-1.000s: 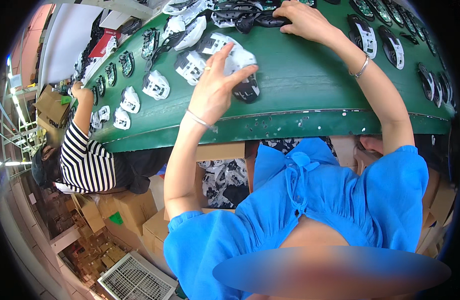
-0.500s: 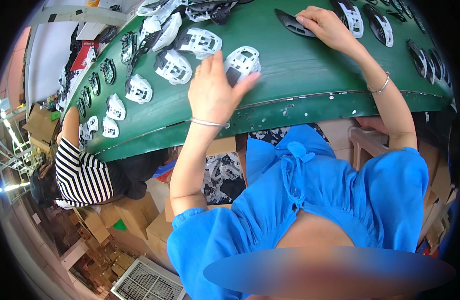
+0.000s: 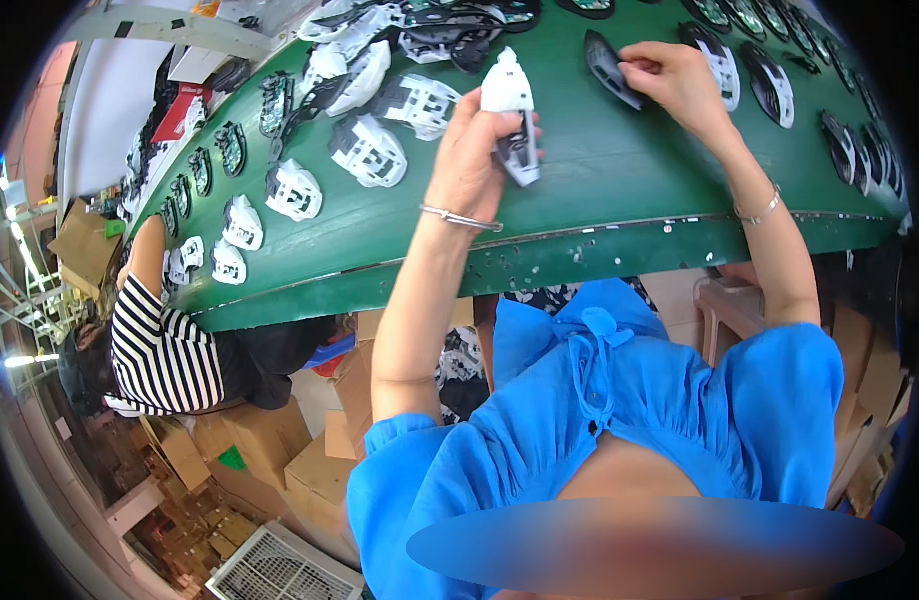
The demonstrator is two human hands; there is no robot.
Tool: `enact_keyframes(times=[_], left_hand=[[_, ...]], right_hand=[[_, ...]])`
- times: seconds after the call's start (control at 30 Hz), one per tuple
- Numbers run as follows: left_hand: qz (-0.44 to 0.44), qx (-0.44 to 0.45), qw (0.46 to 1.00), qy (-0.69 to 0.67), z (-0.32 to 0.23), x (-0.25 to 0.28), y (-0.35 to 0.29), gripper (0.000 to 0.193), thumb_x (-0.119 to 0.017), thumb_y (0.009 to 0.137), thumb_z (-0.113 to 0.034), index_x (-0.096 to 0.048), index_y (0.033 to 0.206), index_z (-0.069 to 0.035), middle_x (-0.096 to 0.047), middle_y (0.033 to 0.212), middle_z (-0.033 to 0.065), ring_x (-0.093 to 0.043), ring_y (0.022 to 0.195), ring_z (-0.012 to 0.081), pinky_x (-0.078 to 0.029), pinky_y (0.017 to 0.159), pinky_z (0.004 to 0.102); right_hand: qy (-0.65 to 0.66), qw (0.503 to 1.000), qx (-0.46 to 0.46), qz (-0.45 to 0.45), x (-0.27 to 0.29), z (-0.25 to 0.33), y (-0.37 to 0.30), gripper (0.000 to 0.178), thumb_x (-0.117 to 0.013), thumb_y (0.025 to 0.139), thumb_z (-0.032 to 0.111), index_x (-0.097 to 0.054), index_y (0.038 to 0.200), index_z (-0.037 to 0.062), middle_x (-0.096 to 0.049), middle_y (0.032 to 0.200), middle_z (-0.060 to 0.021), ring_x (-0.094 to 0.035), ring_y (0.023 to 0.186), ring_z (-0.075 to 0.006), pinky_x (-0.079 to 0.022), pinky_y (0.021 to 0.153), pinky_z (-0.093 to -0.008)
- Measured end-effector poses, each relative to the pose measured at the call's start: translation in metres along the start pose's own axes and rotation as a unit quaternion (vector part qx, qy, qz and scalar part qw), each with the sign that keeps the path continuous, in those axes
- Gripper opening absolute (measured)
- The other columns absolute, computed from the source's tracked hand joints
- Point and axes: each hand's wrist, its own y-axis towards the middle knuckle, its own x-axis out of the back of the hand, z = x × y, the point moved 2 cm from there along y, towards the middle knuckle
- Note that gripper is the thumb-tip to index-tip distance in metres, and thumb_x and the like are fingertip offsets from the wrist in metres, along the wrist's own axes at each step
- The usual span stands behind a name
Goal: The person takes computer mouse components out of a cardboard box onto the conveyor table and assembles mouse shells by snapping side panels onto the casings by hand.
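Observation:
My left hand (image 3: 469,160) is closed around a white plastic shell (image 3: 507,85) with a dark grey part below the thumb, tilted on its side above the green work surface (image 3: 579,190). To its right, the fingers of my right hand (image 3: 681,88) pinch the edge of a dark curved plastic shell (image 3: 605,62). Nearest on the left lie white shells with cutouts, among them one (image 3: 367,150) beside my left wrist and another (image 3: 419,104) behind it. Just beyond my right hand sits a black-and-white shell (image 3: 714,62).
A heap of white and black shells (image 3: 354,75) lies at the far left. Small pieces with green circuit boards (image 3: 229,148) stand in a row farther left. More black-and-white shells (image 3: 769,85) are at right. A person in a striped top (image 3: 169,345) works at the left end; cardboard boxes (image 3: 264,440) stand below.
My left hand has picked up the white shell from the surface and turned it on its side. My right hand still holds the dark shell, now tilted more upright.

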Motion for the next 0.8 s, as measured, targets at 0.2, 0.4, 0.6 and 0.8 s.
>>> enact_keyframes(times=[0.2,0.4,0.6,0.8], left_hand=[[-0.004,0.023,0.993,-0.112,0.009,-0.010,0.011,0.052,-0.044,0.091,-0.047,-0.054,0.111,-0.001,-0.064,0.092,0.0131,-0.062,0.086,0.0227,-0.054,0.076,0.0424],[0.004,-0.008,0.995,-0.096,0.006,-0.016,0.008,0.065,-0.031,0.093,-0.060,-0.055,0.110,-0.002,-0.063,0.096,0.0082,-0.060,0.088,0.0169,-0.051,0.075,0.0332],[0.014,-0.021,0.998,-0.057,0.008,-0.015,0.000,0.062,-0.032,0.091,-0.062,-0.055,0.106,-0.006,-0.060,0.096,0.0057,-0.058,0.089,0.0146,-0.048,0.079,0.0321],[-0.011,-0.036,0.998,-0.054,0.017,-0.020,-0.007,0.043,-0.041,0.097,-0.045,-0.051,0.113,-0.006,-0.058,0.099,0.0034,-0.056,0.091,0.0113,-0.046,0.081,0.0283]], right_hand=[[0.290,0.957,-0.019,0.009,0.010,0.083,-0.021,0.020,-0.070,0.081,0.009,-0.067,0.097,-0.0021,-0.067,0.078,-0.0046,-0.063,0.069,-0.0085,-0.049,0.059,-0.0202],[0.276,0.960,0.045,0.029,-0.022,0.109,-0.027,0.016,-0.071,0.079,0.010,-0.068,0.091,-0.0017,-0.066,0.073,-0.0023,-0.059,0.068,-0.0045,-0.049,0.061,-0.0192],[0.179,0.977,0.106,0.041,-0.023,0.111,-0.027,0.014,-0.069,0.078,0.010,-0.061,0.075,-0.0008,-0.059,0.062,-0.0009,-0.053,0.058,-0.0045,-0.044,0.053,-0.0211],[0.172,0.982,0.051,0.057,-0.023,0.114,-0.029,0.015,-0.069,0.075,0.008,-0.058,0.071,-0.0014,-0.056,0.059,-0.0025,-0.050,0.056,-0.0050,-0.042,0.051,-0.0216]])
